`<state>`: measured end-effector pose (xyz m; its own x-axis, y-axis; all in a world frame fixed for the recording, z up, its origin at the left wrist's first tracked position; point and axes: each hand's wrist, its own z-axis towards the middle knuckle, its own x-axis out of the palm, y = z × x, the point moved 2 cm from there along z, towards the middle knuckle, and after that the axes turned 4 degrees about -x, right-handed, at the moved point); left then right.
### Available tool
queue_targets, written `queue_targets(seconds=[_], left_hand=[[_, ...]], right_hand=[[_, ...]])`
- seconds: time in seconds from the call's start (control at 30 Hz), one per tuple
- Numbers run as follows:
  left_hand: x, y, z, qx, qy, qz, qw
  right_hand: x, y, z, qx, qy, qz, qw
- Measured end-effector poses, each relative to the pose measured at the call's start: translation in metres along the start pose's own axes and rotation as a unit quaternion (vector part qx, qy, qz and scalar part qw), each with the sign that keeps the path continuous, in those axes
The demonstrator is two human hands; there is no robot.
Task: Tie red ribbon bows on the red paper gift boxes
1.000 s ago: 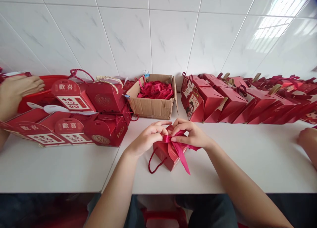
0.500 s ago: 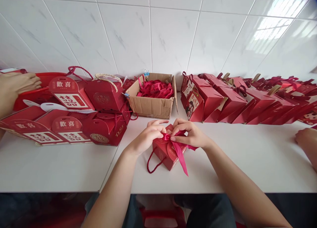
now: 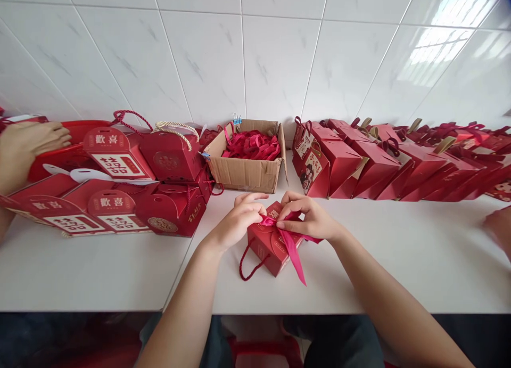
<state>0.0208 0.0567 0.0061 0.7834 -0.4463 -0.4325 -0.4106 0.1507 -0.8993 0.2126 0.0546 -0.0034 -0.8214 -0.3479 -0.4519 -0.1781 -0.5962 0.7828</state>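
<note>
In front of me a small red gift box (image 3: 266, 252) lies on the white table, its dark red cord handle (image 3: 249, 276) drooping toward me. A bright pink-red ribbon (image 3: 294, 255) crosses the top of the box in a bow shape, one tail hanging over the near side. My left hand (image 3: 241, 219) pinches a loop of the ribbon at the bow's left. On the other side, my right hand (image 3: 306, 214) pinches the ribbon close to the middle of the bow. Part of the bow is hidden behind my fingers.
A cardboard box (image 3: 243, 172) holding loose red ribbons stands by the tiled wall. Stacked red gift boxes (image 3: 171, 207) are at left beside a red basin (image 3: 82, 128). Rows of red boxes (image 3: 375, 163) fill the back right. Other people's hands (image 3: 34, 141) show at both edges.
My fingers stay at the bow, and the loop on the left looks drawn a little farther out. The person's hand at the right edge has moved and is blurred.
</note>
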Motion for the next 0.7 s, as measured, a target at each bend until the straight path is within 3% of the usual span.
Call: queue_targets(seconds=[0.4,0.7], left_hand=[[0.003,0.002,0.0,0.017,0.008,-0.023,1.0],[0.006,-0.008,-0.001,0.036,0.0,-0.075,0.997]], right_hand=[[-0.001,0.0,0.0,0.0,-0.005,0.022,1.0],[-0.029,-0.018,-0.014,-0.004,0.006,0.124,0.992]])
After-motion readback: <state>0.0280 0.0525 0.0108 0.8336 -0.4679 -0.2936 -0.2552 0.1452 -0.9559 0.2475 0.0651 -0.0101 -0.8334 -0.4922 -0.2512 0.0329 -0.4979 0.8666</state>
